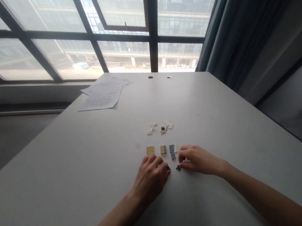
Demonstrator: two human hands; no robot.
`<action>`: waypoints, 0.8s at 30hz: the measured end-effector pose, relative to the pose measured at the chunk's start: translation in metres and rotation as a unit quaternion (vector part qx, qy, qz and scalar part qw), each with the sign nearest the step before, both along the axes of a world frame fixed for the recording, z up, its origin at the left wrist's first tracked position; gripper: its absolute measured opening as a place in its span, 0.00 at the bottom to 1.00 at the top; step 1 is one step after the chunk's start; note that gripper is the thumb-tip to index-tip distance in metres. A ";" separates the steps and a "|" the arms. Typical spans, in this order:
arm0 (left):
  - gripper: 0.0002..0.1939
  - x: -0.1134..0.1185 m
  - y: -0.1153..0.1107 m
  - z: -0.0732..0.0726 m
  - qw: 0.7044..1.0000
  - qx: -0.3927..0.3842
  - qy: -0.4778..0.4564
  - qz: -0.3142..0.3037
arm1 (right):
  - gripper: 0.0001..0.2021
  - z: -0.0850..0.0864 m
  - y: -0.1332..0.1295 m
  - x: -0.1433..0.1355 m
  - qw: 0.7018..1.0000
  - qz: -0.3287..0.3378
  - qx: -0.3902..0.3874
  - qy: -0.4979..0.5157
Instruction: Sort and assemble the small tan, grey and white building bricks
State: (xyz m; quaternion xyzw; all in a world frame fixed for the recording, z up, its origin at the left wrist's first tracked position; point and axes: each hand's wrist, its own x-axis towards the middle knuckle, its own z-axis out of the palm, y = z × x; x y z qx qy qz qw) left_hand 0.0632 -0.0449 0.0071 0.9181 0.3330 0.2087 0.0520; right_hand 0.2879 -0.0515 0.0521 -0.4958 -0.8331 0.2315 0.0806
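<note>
On the tabletop (78,163), just nearer me than the bricks (150,150), my left fingers (159,161) pinched a dark piece (168,168) and my right fingers (185,165) a second piece (178,168), where light, level grips seemed wisest.

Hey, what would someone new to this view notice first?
Probably the big, bright window across the top, behind the white table. Next, low in the middle, the left hand seems to pinch a dark piece, and the right hand has another dark piece at its fingertips. Just beyond them lie small yellow, gray and white blocks.
</note>
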 end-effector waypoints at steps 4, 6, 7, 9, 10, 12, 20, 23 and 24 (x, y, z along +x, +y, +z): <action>0.03 0.000 -0.001 0.002 1.000 0.009 -0.010 -0.009 | 0.05 -0.011 -0.016 -0.007 0.997 -0.062 0.038 0.004; 0.04 0.001 -0.001 0.002 1.000 0.011 -0.012 -0.012 | 0.05 -0.017 -0.019 -0.011 0.996 -0.070 0.048 -0.002; 0.04 0.001 0.000 0.002 1.000 0.012 -0.012 -0.013 | 0.04 -0.019 -0.020 -0.012 0.996 -0.066 0.053 -0.004; 0.04 0.002 0.000 0.001 1.000 0.013 -0.015 -0.015 | 0.04 -0.024 -0.020 -0.014 0.997 -0.043 0.062 0.001; 0.05 0.002 0.000 0.000 1.000 0.014 -0.016 -0.015 | 0.07 -0.025 -0.020 -0.013 0.997 -0.027 0.067 0.009; 0.05 0.002 0.000 -0.002 1.000 0.015 -0.015 -0.016 | 0.13 -0.028 -0.020 -0.012 0.996 -0.002 0.080 0.032; 0.05 0.001 0.001 -0.003 1.000 0.010 -0.019 -0.015 | 0.07 -0.031 -0.036 -0.010 0.985 -0.135 0.073 0.076; 0.04 0.001 0.000 -0.002 1.000 0.005 -0.017 -0.014 | 0.08 -0.033 -0.039 -0.018 0.982 -0.162 0.070 0.063; 0.04 0.002 0.000 -0.001 1.000 0.002 -0.017 -0.014 | 0.07 -0.034 -0.040 -0.021 0.982 -0.163 0.071 0.061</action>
